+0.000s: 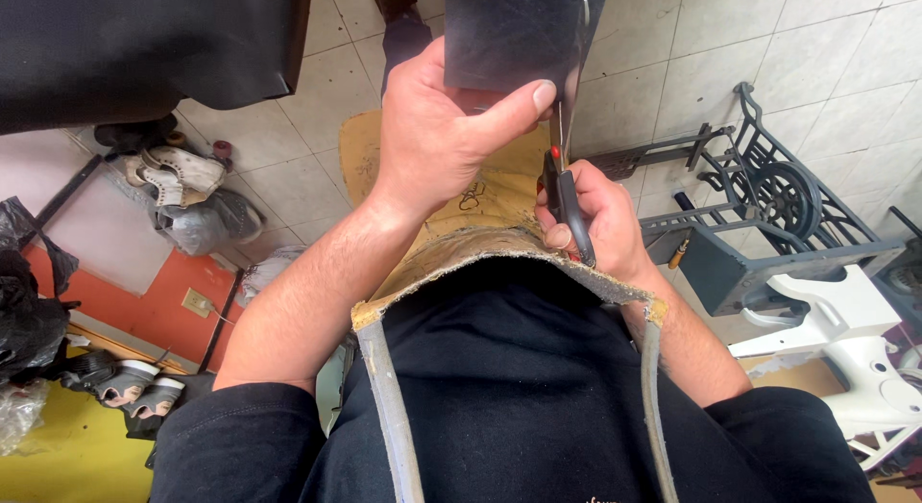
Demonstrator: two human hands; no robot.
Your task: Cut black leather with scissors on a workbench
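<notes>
Pinching the dark sheet (509,32) above the apron's frayed top edge, the left hand (437,128) puts its thumb beside scissors (567,167) gripped tight by the right hand (600,220), risking a nick.

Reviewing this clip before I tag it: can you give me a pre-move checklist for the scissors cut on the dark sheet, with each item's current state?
1. Left hand grips the dark stiff sheet by its lower edge, thumb on its face: ok.
2. Right hand holds the black-handled scissors with a red pivot: ok.
3. Blades meet the sheet's edge: ok.
4. Left thumb clear of the blades: not ok, it sits right beside them.
5. Cut line marked on the sheet: cannot tell.
6. Tan worn apron covers the lap: ok.
</notes>
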